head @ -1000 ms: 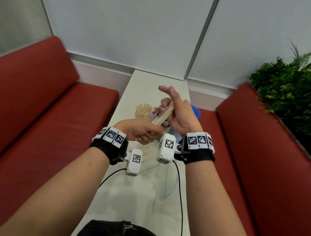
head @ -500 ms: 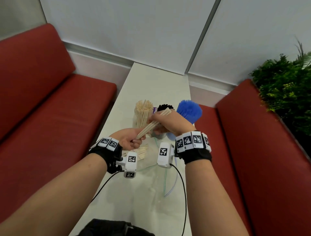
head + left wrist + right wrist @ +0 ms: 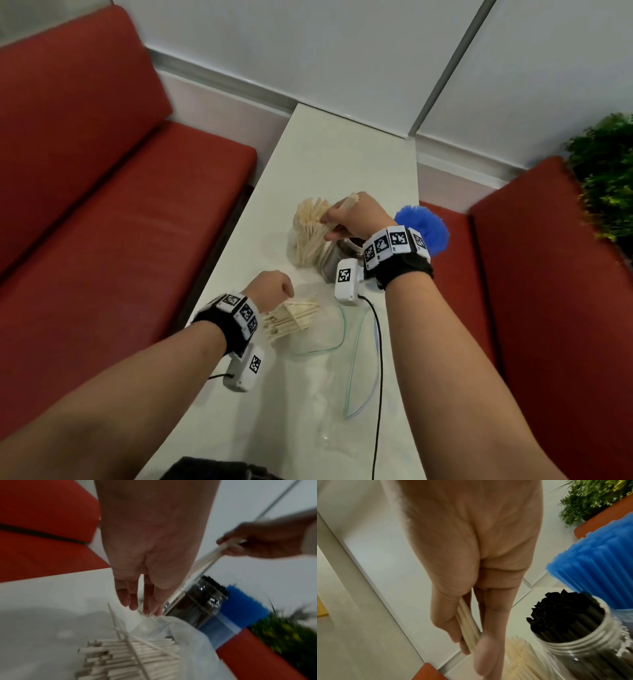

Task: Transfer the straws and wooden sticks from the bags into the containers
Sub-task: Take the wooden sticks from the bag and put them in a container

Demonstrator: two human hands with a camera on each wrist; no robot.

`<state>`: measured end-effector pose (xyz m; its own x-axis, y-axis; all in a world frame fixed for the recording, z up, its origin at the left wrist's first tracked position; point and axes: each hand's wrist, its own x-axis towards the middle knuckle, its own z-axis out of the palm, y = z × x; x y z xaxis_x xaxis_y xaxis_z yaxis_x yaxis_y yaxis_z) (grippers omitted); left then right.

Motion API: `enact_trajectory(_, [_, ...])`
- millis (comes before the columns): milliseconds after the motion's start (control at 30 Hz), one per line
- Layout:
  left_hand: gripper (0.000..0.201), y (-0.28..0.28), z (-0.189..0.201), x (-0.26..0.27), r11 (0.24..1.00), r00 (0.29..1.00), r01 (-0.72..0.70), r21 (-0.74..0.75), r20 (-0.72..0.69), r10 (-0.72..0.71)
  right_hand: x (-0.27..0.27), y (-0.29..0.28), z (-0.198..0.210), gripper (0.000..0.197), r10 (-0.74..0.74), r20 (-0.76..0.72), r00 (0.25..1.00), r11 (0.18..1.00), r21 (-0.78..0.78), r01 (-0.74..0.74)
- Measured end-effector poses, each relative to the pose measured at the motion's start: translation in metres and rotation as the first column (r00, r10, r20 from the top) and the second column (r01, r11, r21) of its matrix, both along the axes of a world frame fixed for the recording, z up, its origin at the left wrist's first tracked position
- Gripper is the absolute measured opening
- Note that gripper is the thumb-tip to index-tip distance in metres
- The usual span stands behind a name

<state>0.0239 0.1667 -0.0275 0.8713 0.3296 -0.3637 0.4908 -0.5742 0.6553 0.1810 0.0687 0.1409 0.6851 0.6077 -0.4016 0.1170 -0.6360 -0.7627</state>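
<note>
While a small bundle of wooden sticks [image 3: 347,202] is gripped in the right hand [image 3: 356,219] over the stick jar [image 3: 310,240], seemingly for dropping in, the left hand [image 3: 272,286], fingers [image 3: 130,599] relaxed and holding nothing, is hovered near that jar above the bagged sticks [image 3: 291,318] on the counter [image 3: 342,164].

A long white table [image 3: 342,164] runs lengthwise to the far wall, w/ a red padded bench [image 3: 102,192] on the left & a matching red bench [image 3: 555,291] on the right. Pale wall panels [image 3: 308,44] at the back, split by a thin grey vertical strip [image 3: 452,65]. A leafy green plant [image 3: 606,178] sits behind the right bench, at the frame's edge. A thin black cable [image 3: 379,359] trails across the tabletop toward the near end.
</note>
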Motion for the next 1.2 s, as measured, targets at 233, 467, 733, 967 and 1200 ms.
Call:
enact_trajectory(233, [0.042,-0.02,-0.03,0.014,0.781,0.851,0.519,0.348,-0.291,-0.436,0.031,0.029,-0.001,0.016,-0.074,0.119,0.99,0.997,-0.006,0.075])
enact_trajectory(467, [0.024,-0.022,-0.05,0.024,0.568,0.769,0.639,0.519,-0.43,-0.473,0.043,0.034,-0.013,0.017,-0.101,0.122,0.987,0.995,-0.009,0.103])
enact_trajectory(733, [0.034,-0.04,-0.051,0.045,0.632,0.809,0.588,0.504,-0.349,-0.474,0.049,0.046,-0.03,0.018,-0.092,0.142,0.986,0.994,-0.044,0.099])
enact_trajectory(967, [0.045,-0.054,-0.052,0.044,0.678,0.829,0.556,0.48,-0.372,-0.417,0.04,0.047,-0.069,0.014,-0.073,0.207,0.976,0.989,-0.114,0.098])
enact_trajectory(1200, [0.037,-0.057,-0.045,0.041,0.932,0.949,0.276,0.235,-0.221,-0.225,0.044,0.046,-0.082,0.028,-0.039,0.265,0.964,0.995,-0.083,0.063])
